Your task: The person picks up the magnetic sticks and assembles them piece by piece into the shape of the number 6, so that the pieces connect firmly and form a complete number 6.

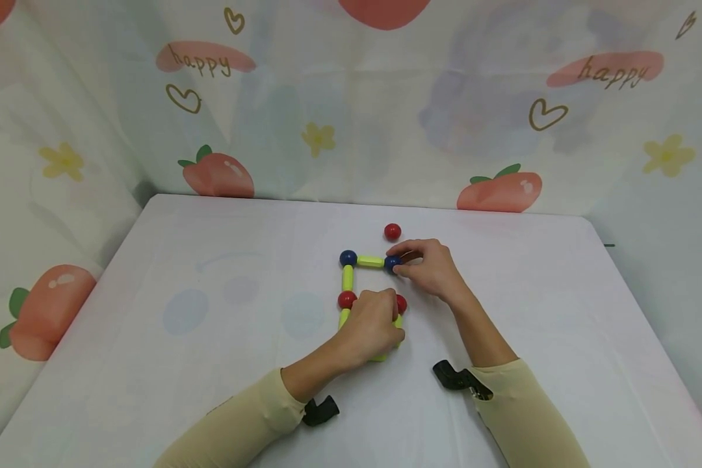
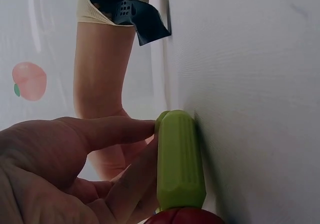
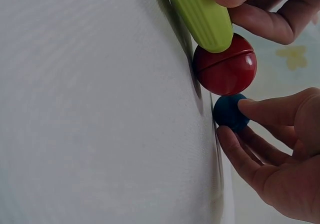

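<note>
On the table lies a frame of lime-green rods and balls. My right hand [image 1: 428,268] pinches a blue ball [image 1: 391,262] between thumb and fingers, at the right end of the top rod [image 1: 370,261]. At that rod's left end sits another blue ball [image 1: 348,258], with an upright rod [image 1: 348,279] running down to a red ball [image 1: 346,299]. My left hand [image 1: 370,325] covers the frame's middle and pinches a green rod [image 2: 181,159], which joins the right red ball [image 3: 225,66]. That ball lies just nearer me than the pinched blue one.
A loose red ball [image 1: 392,232] lies beyond my right hand, close to the back of the white table [image 1: 240,260]. Printed cloth [image 1: 374,130] hangs behind the table's back edge. Black wrist mounts [image 1: 459,378] stick out from both sleeves, low over the tabletop.
</note>
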`<action>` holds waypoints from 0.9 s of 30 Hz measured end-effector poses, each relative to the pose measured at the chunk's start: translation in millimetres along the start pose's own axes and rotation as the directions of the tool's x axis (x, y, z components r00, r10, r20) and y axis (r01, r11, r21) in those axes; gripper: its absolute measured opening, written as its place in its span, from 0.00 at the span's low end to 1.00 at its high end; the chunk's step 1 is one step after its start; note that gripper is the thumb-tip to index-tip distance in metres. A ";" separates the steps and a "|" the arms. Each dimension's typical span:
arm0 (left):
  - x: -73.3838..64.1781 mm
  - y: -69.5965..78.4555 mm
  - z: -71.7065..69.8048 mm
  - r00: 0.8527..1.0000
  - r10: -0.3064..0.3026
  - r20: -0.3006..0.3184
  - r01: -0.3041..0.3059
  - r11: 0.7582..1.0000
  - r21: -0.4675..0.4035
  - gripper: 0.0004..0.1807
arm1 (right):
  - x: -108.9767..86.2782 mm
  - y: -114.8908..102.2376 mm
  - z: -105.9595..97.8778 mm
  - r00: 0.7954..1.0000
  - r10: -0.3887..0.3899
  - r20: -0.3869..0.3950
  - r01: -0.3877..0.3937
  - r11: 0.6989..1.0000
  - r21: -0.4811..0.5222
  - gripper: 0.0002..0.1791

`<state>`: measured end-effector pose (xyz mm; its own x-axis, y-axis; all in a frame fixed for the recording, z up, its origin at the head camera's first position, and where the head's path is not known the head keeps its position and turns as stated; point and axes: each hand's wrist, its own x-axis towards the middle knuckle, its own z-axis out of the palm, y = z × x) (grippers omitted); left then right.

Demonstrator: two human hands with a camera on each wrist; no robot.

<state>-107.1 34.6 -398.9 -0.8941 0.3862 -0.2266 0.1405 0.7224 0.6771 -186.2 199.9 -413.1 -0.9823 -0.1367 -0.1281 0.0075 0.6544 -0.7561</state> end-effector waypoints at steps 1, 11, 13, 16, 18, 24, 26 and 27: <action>-0.4 0.1 -1.0 1.000 -0.001 0.000 0.001 1.000 -0.002 0.14 | 0.2 0.1 0.0 1.000 0.000 0.001 0.000 1.000 0.002 0.17; 1.2 -7.7 -36.1 0.997 -0.037 -0.069 0.035 0.999 -0.034 0.09 | 0.0 2.5 -0.3 1.000 -0.011 0.013 0.010 1.000 0.007 0.17; 4.4 -14.4 -46.7 0.994 -0.029 -0.103 0.027 0.999 -0.020 0.09 | -0.5 2.5 -0.2 1.000 -0.010 0.015 0.010 1.000 0.005 0.17; 11.5 -27.4 -62.8 0.986 -0.010 -0.165 0.008 1.000 -0.013 0.07 | -0.6 2.4 0.0 1.000 -0.009 0.012 0.009 1.000 0.001 0.17; 17.3 -37.4 -71.8 0.980 -0.011 -0.201 0.007 1.000 -0.021 0.06 | -0.7 2.3 0.2 1.000 -0.005 0.008 0.005 1.000 -0.003 0.17; 37.2 -67.9 -85.3 0.972 -0.036 -0.233 0.034 0.999 -0.016 0.13 | -1.1 1.3 0.5 1.000 0.016 0.006 -0.016 1.000 -0.009 0.17; 42.5 -75.9 -86.3 0.976 -0.040 -0.213 0.036 0.999 -0.023 0.16 | -0.9 0.6 0.5 1.000 0.022 0.009 -0.022 1.000 -0.005 0.17; 44.6 -79.0 -86.9 0.979 -0.037 -0.200 0.032 0.999 -0.028 0.18 | -0.8 0.1 0.5 1.000 0.024 0.011 -0.024 1.000 -0.003 0.17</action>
<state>-195.0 -55.1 -401.6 -0.9656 0.2368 -0.1074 0.0994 0.7179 0.6891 -185.4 199.7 -413.4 -0.9796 -0.1292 -0.1538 0.0308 0.6599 -0.7507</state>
